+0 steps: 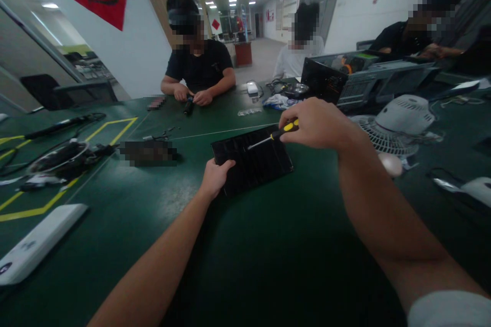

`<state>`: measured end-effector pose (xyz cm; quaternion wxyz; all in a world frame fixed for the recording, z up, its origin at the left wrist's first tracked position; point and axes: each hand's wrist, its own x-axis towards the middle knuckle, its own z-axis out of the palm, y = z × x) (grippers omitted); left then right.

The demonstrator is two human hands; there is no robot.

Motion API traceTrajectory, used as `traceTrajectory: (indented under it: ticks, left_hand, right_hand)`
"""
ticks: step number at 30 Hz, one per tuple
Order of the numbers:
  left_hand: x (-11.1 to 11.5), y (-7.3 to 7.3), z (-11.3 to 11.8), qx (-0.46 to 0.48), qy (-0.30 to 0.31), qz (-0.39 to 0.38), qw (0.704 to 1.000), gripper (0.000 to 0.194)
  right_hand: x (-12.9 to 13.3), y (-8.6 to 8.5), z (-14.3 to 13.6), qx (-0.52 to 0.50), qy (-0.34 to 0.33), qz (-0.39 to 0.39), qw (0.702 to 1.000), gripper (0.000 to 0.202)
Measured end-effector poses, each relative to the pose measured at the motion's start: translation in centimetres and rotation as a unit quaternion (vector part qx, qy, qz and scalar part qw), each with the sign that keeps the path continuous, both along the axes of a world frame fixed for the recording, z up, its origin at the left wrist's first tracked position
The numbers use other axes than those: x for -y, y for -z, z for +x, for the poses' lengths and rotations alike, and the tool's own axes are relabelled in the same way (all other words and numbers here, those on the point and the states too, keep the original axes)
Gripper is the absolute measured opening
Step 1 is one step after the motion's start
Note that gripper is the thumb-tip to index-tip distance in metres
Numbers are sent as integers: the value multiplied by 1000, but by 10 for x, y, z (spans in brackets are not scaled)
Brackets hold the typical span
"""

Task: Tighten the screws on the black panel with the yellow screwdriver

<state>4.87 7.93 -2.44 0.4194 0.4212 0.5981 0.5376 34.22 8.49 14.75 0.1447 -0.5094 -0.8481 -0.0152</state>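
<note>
A flat black rectangular panel with ridges across it lies tilted over the green table in front of me. My left hand grips its left edge, thumb on top and the other fingers hidden underneath. In my right hand is a screwdriver with a yellow and black handle. Its metal shaft slants down to the left, and the tip is at the panel's upper middle. Whether the tip sits in a screw is too small to tell.
Right of my arm stand a white fan and an open metal computer case. A white power strip lies at left, near coiled cables and yellow tape lines. Across the table, a person in black handles a dark object; two others sit farther right.
</note>
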Motion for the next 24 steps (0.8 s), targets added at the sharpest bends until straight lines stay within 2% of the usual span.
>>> traceTrajectory:
  ticks: [3,5,7,10,13,15,19,24]
  left_hand:
    - [1,-2,2,18,10,-5,1000,35]
    - [1,-3,3,28,18,-6,999,35]
    - [0,-3,2,33,25,-4,999,34]
    - [-1,-2,1,34,32,4,999,31]
    - [-1,-1,0,35,37,7,999,31]
    - [-1,0,0,33,42,5,999,31]
    - [-2,0,-2,18,41,8,999,29]
    - [-3,0,-5,19,45,14,999,28]
  right_hand:
    - [-15,7,14,-111,-27,-19,993,29]
    - [-31,21,20,-188,14,-22,982,31]
    - [-46,46,22,-262,95,-82,957,34]
    - [-55,92,24,-276,163,-111,941,42]
    - [-44,132,28,-265,223,-95,933,35]
    - [-31,149,30,-260,255,-78,928,32]
    - [-14,162,30,-280,260,-64,922,29]
    - [-10,168,35,-333,260,-56,905,30]
